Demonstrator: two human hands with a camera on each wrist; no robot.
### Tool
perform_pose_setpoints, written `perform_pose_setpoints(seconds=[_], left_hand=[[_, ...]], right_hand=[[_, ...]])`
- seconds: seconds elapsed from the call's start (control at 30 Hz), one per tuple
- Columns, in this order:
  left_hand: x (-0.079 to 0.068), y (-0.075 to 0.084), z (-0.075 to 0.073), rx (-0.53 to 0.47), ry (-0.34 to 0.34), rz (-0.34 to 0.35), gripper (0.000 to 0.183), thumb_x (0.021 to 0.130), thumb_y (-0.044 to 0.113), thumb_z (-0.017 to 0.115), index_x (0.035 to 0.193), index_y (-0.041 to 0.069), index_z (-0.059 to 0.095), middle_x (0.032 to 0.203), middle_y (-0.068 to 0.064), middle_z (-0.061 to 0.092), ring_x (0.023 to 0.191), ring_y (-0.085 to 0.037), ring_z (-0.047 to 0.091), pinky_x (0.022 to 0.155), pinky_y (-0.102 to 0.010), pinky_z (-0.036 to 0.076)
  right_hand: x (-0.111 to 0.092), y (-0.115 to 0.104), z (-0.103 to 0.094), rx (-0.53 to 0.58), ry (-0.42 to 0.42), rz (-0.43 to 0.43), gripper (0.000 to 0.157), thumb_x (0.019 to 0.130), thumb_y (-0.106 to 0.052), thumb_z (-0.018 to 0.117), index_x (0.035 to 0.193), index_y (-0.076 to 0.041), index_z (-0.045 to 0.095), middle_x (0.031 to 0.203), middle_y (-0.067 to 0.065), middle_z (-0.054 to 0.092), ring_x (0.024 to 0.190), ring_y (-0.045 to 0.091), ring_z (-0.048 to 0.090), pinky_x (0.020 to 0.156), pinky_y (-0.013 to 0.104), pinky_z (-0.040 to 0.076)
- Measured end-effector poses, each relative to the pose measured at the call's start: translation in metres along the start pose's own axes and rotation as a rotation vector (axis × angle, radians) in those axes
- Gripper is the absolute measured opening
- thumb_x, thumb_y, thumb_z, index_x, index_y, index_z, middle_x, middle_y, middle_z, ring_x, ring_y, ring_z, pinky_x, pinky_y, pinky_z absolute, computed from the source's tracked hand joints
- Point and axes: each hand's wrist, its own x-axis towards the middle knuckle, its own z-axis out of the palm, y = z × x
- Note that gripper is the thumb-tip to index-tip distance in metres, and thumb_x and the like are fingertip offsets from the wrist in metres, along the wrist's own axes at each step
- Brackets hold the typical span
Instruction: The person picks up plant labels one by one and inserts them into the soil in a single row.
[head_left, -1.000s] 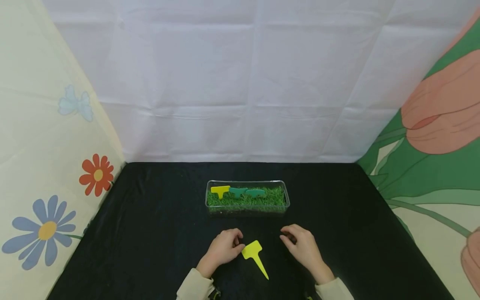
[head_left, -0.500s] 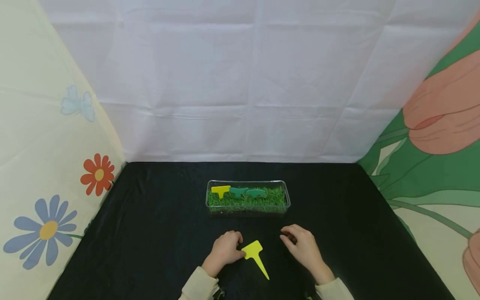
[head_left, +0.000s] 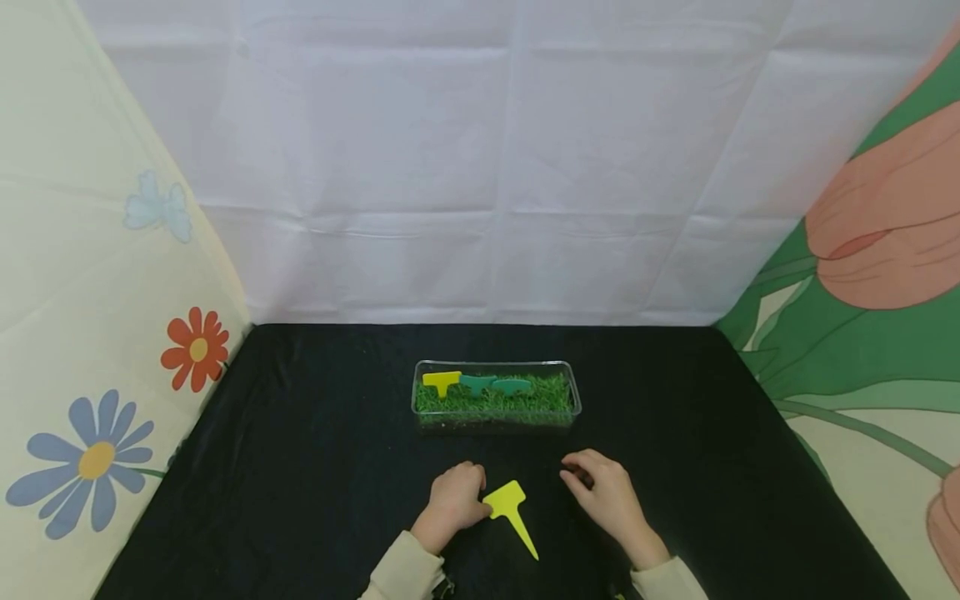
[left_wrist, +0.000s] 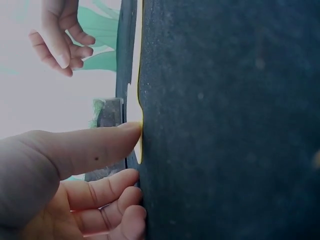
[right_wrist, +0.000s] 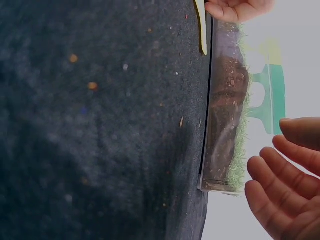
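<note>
A yellow T-shaped plant label (head_left: 506, 502) lies flat on the black cloth between the two hands, its pointed stem towards the lower right. My left hand (head_left: 456, 497) is at its left edge; in the left wrist view the thumb (left_wrist: 107, 142) touches the label and the loosely bent fingers (left_wrist: 107, 197) lie apart from it. My right hand (head_left: 606, 493) hovers to the right of the label, its fingers relaxed around nothing. Beyond the hands stands a clear planter box (head_left: 495, 425) of grass, with a yellow label (head_left: 441, 381) and two green labels (head_left: 476, 383) upright in it.
Black cloth (head_left: 322, 433) covers the table. A white cloth (head_left: 480, 167) hangs along the back, with flower-printed cloths (head_left: 67, 275) on the left and right sides. In the right wrist view, dark soil (right_wrist: 225, 115) shows through the planter's wall.
My left hand has shifted slightly to the right, its thumb now against the label's edge. The label has hardly moved, and my right hand stays in place.
</note>
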Motion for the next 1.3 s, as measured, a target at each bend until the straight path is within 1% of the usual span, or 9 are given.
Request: perform_pose_setpoints(seconds=[0.13,0.27,0.4,0.57,0.77,0.87,1.0,1.13,1.3], left_hand=[[0.0006,0.0001,0.0006,0.005,-0.004,-0.005,0.024,0.068,0.024,0.078,0.072,0.011,0.057,0.067,0.002,0.045,0.054,-0.012,0.041,0.046,-0.026,0.035],[0.0016,0.0002,-0.0007,-0.012,-0.051,-0.022,0.029,0.067,0.029,0.079,0.072,0.012,0.057,0.068,0.002,0.045,0.055,-0.013,0.043,0.047,-0.027,0.037],[0.0029,0.0005,-0.0022,-0.007,-0.085,-0.028,0.033,0.065,0.033,0.081,0.073,0.012,0.057,0.068,0.002,0.045,0.056,-0.014,0.045,0.047,-0.028,0.038],[0.0029,0.0002,-0.0008,0.021,-0.075,-0.016,0.032,0.064,0.033,0.081,0.071,0.013,0.057,0.067,0.002,0.044,0.055,-0.013,0.044,0.046,-0.028,0.037],[0.0008,0.0001,0.0013,0.031,-0.029,0.009,0.030,0.065,0.028,0.081,0.062,0.014,0.055,0.064,0.004,0.041,0.052,-0.011,0.040,0.044,-0.026,0.034],[-0.0003,0.0001,0.0019,0.039,-0.010,0.013,0.030,0.066,0.028,0.080,0.062,0.014,0.055,0.064,0.004,0.041,0.052,-0.010,0.039,0.044,-0.025,0.033],[-0.0010,-0.0001,0.0024,0.041,-0.002,0.010,0.028,0.066,0.027,0.080,0.063,0.014,0.055,0.064,0.004,0.042,0.052,-0.011,0.040,0.045,-0.025,0.034],[-0.0005,-0.0021,0.0038,0.000,-0.007,0.010,0.027,0.069,0.024,0.078,0.060,0.015,0.054,0.060,0.005,0.041,0.051,-0.009,0.039,0.044,-0.024,0.034],[0.0008,-0.0068,0.0042,-0.129,-0.049,0.018,0.029,0.074,0.018,0.074,0.056,0.016,0.051,0.053,0.008,0.041,0.045,-0.007,0.038,0.042,-0.022,0.032]], right_hand=[[0.0001,0.0005,0.0007,0.009,-0.014,0.017,0.018,0.068,0.005,0.075,0.079,-0.006,0.067,0.073,-0.005,0.059,0.060,0.001,0.053,0.051,0.023,0.046],[-0.0001,0.0011,0.0014,0.013,-0.034,0.043,0.016,0.069,0.003,0.075,0.080,-0.006,0.067,0.074,-0.006,0.059,0.060,0.000,0.053,0.052,0.022,0.046],[-0.0003,0.0014,0.0013,0.014,-0.037,0.042,0.016,0.069,0.003,0.075,0.080,-0.007,0.067,0.074,-0.007,0.059,0.061,0.001,0.053,0.052,0.022,0.046],[-0.0005,0.0018,0.0018,0.012,-0.027,0.027,0.016,0.069,0.003,0.075,0.079,-0.007,0.067,0.074,-0.006,0.059,0.061,0.000,0.053,0.051,0.022,0.046],[-0.0010,0.0021,0.0022,0.010,-0.032,0.032,0.016,0.069,0.003,0.075,0.079,-0.007,0.067,0.074,-0.006,0.059,0.061,0.000,0.053,0.052,0.021,0.046],[-0.0011,0.0024,0.0026,0.015,-0.031,0.027,0.016,0.069,0.003,0.075,0.079,-0.007,0.067,0.074,-0.006,0.059,0.061,0.000,0.053,0.052,0.021,0.046],[-0.0012,0.0026,0.0031,0.023,-0.031,0.025,0.016,0.069,0.003,0.075,0.080,-0.007,0.067,0.074,-0.007,0.059,0.061,-0.001,0.052,0.052,0.020,0.046],[-0.0013,0.0025,0.0034,0.027,-0.028,0.018,0.016,0.069,0.003,0.074,0.080,-0.007,0.067,0.074,-0.007,0.059,0.061,-0.001,0.052,0.052,0.020,0.046],[-0.0014,0.0027,0.0040,0.022,-0.020,0.002,0.017,0.069,0.003,0.075,0.080,-0.007,0.067,0.074,-0.007,0.059,0.060,-0.001,0.051,0.051,0.020,0.045]])
